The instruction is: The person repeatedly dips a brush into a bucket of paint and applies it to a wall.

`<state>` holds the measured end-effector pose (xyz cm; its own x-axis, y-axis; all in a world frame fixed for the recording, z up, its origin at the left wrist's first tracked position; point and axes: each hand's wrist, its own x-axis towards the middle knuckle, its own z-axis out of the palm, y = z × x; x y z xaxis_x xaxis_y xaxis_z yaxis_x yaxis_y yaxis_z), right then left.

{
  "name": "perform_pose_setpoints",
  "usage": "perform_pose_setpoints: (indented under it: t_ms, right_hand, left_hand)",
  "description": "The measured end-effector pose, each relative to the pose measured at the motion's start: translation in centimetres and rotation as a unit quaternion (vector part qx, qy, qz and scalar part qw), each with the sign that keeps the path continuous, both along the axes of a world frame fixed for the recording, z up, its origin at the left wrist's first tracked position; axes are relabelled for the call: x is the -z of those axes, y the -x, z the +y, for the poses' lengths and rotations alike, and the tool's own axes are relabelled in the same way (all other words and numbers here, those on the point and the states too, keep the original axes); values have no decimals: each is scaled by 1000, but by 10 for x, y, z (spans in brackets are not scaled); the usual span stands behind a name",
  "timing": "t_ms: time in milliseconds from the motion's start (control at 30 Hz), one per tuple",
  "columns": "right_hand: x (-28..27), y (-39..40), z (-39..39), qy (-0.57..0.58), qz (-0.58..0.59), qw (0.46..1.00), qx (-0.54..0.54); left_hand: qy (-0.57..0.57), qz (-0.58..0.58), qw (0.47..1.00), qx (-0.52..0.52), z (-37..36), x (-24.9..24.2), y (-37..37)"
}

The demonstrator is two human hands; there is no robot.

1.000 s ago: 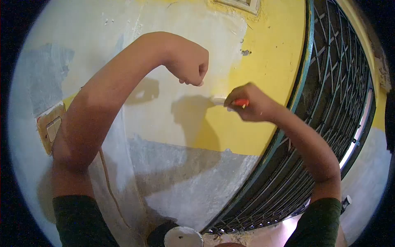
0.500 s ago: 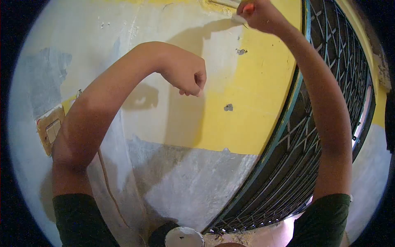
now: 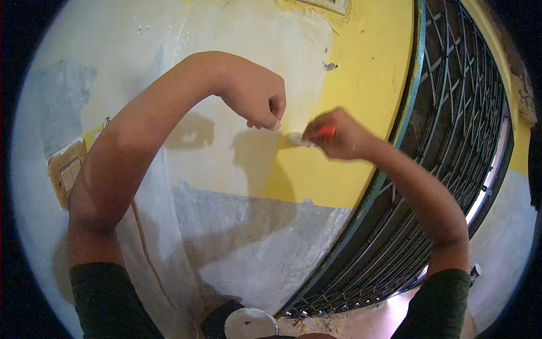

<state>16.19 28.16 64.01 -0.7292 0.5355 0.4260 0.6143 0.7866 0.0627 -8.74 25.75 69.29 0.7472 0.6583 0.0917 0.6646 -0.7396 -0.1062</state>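
While the left hand [image 3: 257,101] is curled into a loose fist up by the wall [image 3: 327,178] (can't tell if anything's in there), the right hand [image 3: 341,135] has a brush [image 3: 296,139] gripped by its orange handle [image 3: 326,131]. The whitish brush head pokes out left of the right hand, just below and right of the left one, about where the whitish coat meets the yellow. Can't tell if it's actually touching.

Container-wise, one round pale bucket [image 3: 249,311] sits at the bottom edge of the view. It looks pale inside with a small dark mark, but I can't tell what's in it.

Wall's a total patchwork: yellow, smeary white, blotchy grey along the bottom, plus a ragged little hole [image 3: 330,66]. Tan switch plate [image 3: 68,172] on the left, thin brown cord [image 3: 145,248] below the left forearm [image 3: 135,135], and a dark metal lattice gate [image 3: 446,147] down the right side
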Motion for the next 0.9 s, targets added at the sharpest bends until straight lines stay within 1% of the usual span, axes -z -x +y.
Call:
perform_pose_setpoints:
  t_ms: [33, 67, 100, 167, 200, 267, 300, 367, 400, 467, 500, 567, 600, 633, 700, 767, 800, 833, 867, 900]
  right_hand:
    - [-21, -2, 7, 2, 3, 1000, 10]
    - [-42, -6, 19, -42, 11, 999, 5]
    - [-66, 0, 14, -50, 11, 998, 37]
    - [-102, 0, 23, -79, 29, 996, 28]
    - [-120, 1, 22, -110, 13, 994, 9]
    - [-149, 8, 19, -196, 55, 978, 40]
    - [-164, 9, 16, -224, 55, 972, 39]
    - [-181, 13, 21, -316, 66, 946, 39]
    - [-181, 18, 12, -315, 68, 946, 38]
    - [-180, 33, -9, -369, 35, 924, 89]
    - [-178, 31, -5, -369, 35, 924, 90]
    - [-165, 26, 18, -442, -94, 890, 54]
    - [-141, 24, 26, -408, -74, 908, 54]
    - [-118, 20, 33, -404, -111, 906, 59]
    - [-64, 13, 36, -364, -149, 917, 62]
    - [-18, 10, 25, -271, -154, 950, 25]
    - [7, 11, 21, -212, -151, 965, 41]
    - [28, 8, 17, -185, -163, 969, 20]
    - [41, 7, 12, -184, -206, 961, 7]
    - [46, 8, 4, -157, -197, 968, 8]
  left_hand:
    - [7, 3, 1000, 6, 1, 0, 0]
    - [14, 6, 1000, 13, 2, 0, 0]
    - [11, 8, 1000, 14, 1, 0, 0]
    - [19, -1, 1000, 12, 0, 2, 0]
    - [17, -1, 1000, 11, 1, 2, 0]
    - [-4, 21, 1000, 9, 3, 4, 0]
    - [-4, 20, 1000, 7, 4, 5, 1]
    - [5, 9, 1000, 8, 5, 6, 1]
    - [6, 10, 1000, 7, 5, 7, 1]
    - [6, 12, 1000, 4, 3, 5, 0]
    - [6, 12, 1000, 5, 4, 5, 0]
    - [13, 25, 1000, 7, 7, 6, -1]
    - [14, 24, 1000, 8, 8, 7, -1]
    - [8, 25, 1000, 11, 9, 7, -1]
    - [4, 26, 1000, 14, 9, 8, -1]
    - [-4, 31, 999, 20, 9, 8, -2]
    - [-3, 31, 999, 21, 8, 9, -2]
    - [3, 28, 999, 20, 8, 10, -2]
    - [8, 27, 999, 18, 6, 10, -3]
    - [7, 29, 999, 19, 4, 10, -4]
